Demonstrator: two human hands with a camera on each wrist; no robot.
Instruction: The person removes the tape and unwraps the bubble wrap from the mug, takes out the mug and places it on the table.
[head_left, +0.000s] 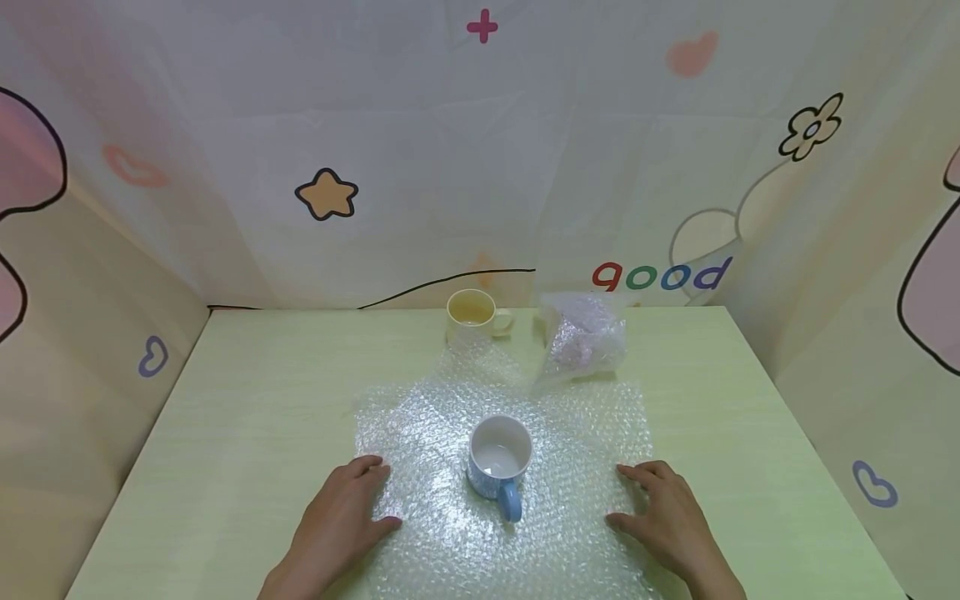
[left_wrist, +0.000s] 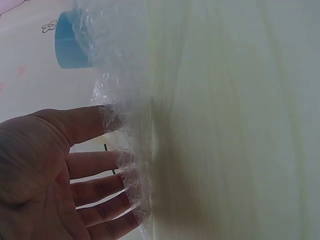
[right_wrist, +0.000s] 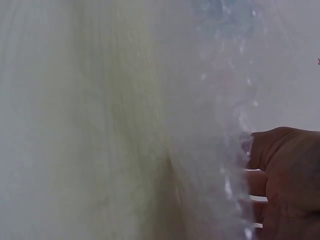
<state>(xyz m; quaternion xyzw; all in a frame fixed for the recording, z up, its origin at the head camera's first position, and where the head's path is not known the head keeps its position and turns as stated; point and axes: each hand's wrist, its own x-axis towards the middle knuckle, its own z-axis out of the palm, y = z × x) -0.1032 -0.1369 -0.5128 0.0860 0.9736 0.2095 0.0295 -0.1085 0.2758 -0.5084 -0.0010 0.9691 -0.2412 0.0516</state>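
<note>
A blue mug [head_left: 489, 482] with a white inside stands upright on a sheet of bubble wrap [head_left: 427, 433], its handle towards the person. At the sheet's left edge, my left hand [head_left: 337, 508] rests with thumb and fingers spread, fingertips on the wrap. In the left wrist view the fingers [left_wrist: 100, 187] are nearly straight, their tips at the wrap's edge. My right hand [head_left: 667, 517] mirrors it at the right edge, thumb and fingertips on the plastic. The right wrist view hides those fingertips behind the bubble wrap [right_wrist: 215, 125].
At the back of the table [head_left: 247, 400], a yellow mug [head_left: 468, 317] stands behind the sheet, whose far corner reaches its front. Right of it lies a bubble-wrapped bundle [head_left: 585, 337], pinkish inside. A patterned curtain [head_left: 420, 150] encloses the table's back and sides.
</note>
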